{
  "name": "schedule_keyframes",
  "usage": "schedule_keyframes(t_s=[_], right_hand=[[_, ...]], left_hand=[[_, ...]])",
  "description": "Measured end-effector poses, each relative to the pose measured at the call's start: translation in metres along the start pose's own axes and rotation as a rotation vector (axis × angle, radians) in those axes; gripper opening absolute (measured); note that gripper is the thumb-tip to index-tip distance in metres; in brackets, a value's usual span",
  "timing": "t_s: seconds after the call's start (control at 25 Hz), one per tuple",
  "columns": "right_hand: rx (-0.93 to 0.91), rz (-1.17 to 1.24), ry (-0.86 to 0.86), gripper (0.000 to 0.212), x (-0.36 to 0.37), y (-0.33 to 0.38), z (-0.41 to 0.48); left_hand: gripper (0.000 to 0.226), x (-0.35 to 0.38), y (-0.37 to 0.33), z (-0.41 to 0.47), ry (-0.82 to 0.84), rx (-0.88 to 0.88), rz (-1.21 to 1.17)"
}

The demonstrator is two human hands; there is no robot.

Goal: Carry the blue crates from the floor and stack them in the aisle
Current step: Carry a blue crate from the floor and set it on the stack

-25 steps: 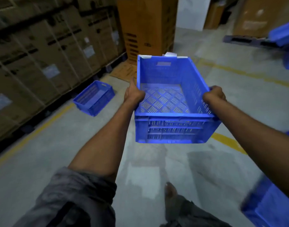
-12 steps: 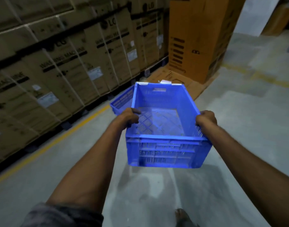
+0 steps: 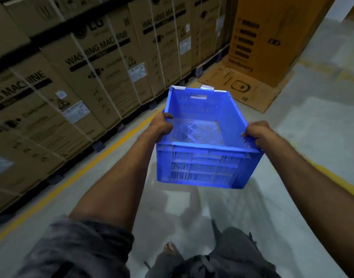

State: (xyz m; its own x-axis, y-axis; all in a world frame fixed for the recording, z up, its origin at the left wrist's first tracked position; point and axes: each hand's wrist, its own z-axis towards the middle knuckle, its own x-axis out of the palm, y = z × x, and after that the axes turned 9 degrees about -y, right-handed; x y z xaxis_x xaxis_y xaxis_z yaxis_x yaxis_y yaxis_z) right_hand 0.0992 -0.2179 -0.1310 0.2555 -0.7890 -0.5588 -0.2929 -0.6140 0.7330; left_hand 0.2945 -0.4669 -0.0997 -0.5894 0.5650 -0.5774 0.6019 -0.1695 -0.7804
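An empty blue plastic crate (image 3: 204, 167) with slotted walls hangs in the air in front of me, above the grey floor. My left hand (image 3: 162, 125) grips its left rim near the front corner, fingers curled over the edge. My right hand (image 3: 257, 132) grips the right rim the same way. The crate is tilted slightly down toward me. No other blue crate shows in this view.
Stacked washing-machine cartons (image 3: 87, 63) on pallets line the left side behind a yellow floor line (image 3: 87, 167). A tall orange carton (image 3: 272, 33) stands ahead on flattened cardboard (image 3: 246, 87). Open concrete floor (image 3: 312, 121) lies to the right. My foot (image 3: 170, 247) shows below.
I have walked forward and turned left with the crate. The second blue crate on the floor has gone out of sight behind the carried one. The cartons look closer.
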Motion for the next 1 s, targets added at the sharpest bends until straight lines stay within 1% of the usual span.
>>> schedule_keyframes(t_s=[0.08, 0.12, 0.16, 0.2, 0.24, 0.28, 0.4, 0.44, 0.48, 0.52, 0.56, 0.64, 0.76, 0.88, 0.96, 1.0], right_hand=[[-0.047, 0.023, 0.089, 0.055, 0.024, 0.04, -0.012], [-0.047, 0.077, 0.116, 0.062, 0.037, 0.062, -0.008], [-0.015, 0.113, 0.129, 0.061, 0.054, 0.084, 0.0], [0.018, 0.116, 0.116, 0.052, 0.07, 0.102, 0.009], [0.031, 0.101, 0.117, 0.042, 0.089, 0.114, 0.024], [0.054, 0.09, 0.117, 0.036, 0.108, 0.121, 0.036], [0.084, 0.167, 0.063, 0.026, 0.16, 0.143, 0.066], [0.062, 0.177, 0.034, 0.026, 0.173, 0.155, 0.069], [0.032, 0.151, 0.017, 0.037, 0.187, 0.166, 0.073], [-0.03, 0.112, 0.052, 0.049, 0.199, 0.172, 0.076], [-0.067, 0.084, 0.088, 0.057, 0.216, 0.18, 0.079], [-0.101, 0.048, 0.115, 0.062, 0.238, 0.2, 0.083], [-0.041, 0.066, 0.032, 0.062, 0.292, 0.226, 0.098], [0.01, 0.099, -0.166, 0.053, 0.352, 0.235, 0.121], [-0.007, 0.073, -0.297, 0.046, 0.394, 0.236, 0.133], [-0.033, 0.032, -0.326, 0.043, 0.416, 0.236, 0.137]], left_hand=[[0.041, -0.037, -0.005, 0.046, 0.062, 0.022, 0.093], [0.038, -0.053, -0.011, 0.072, 0.12, 0.036, 0.157], [0.039, -0.068, -0.017, 0.099, 0.175, 0.06, 0.221], [0.039, -0.078, -0.019, 0.124, 0.212, 0.085, 0.282], [0.039, -0.084, -0.017, 0.15, 0.231, 0.092, 0.307], [0.038, -0.087, -0.012, 0.173, 0.238, 0.09, 0.293], [0.035, -0.088, 0.0, 0.247, 0.135, 0.076, 0.248], [0.037, -0.088, 0.004, 0.269, 0.105, 0.072, 0.207], [0.042, -0.087, 0.007, 0.284, 0.1, 0.091, 0.155], [0.047, -0.09, 0.006, 0.298, 0.098, 0.132, 0.115], [0.049, -0.095, 0.006, 0.316, 0.093, 0.166, 0.106], [0.047, -0.107, 0.004, 0.348, 0.101, 0.208, 0.071], [0.044, -0.128, 0.014, 0.413, 0.215, 0.296, 0.113], [0.048, -0.125, 0.047, 0.494, 0.346, 0.378, 0.155], [0.054, -0.116, 0.072, 0.549, 0.388, 0.426, 0.145], [0.058, -0.112, 0.086, 0.572, 0.39, 0.435, 0.135]])
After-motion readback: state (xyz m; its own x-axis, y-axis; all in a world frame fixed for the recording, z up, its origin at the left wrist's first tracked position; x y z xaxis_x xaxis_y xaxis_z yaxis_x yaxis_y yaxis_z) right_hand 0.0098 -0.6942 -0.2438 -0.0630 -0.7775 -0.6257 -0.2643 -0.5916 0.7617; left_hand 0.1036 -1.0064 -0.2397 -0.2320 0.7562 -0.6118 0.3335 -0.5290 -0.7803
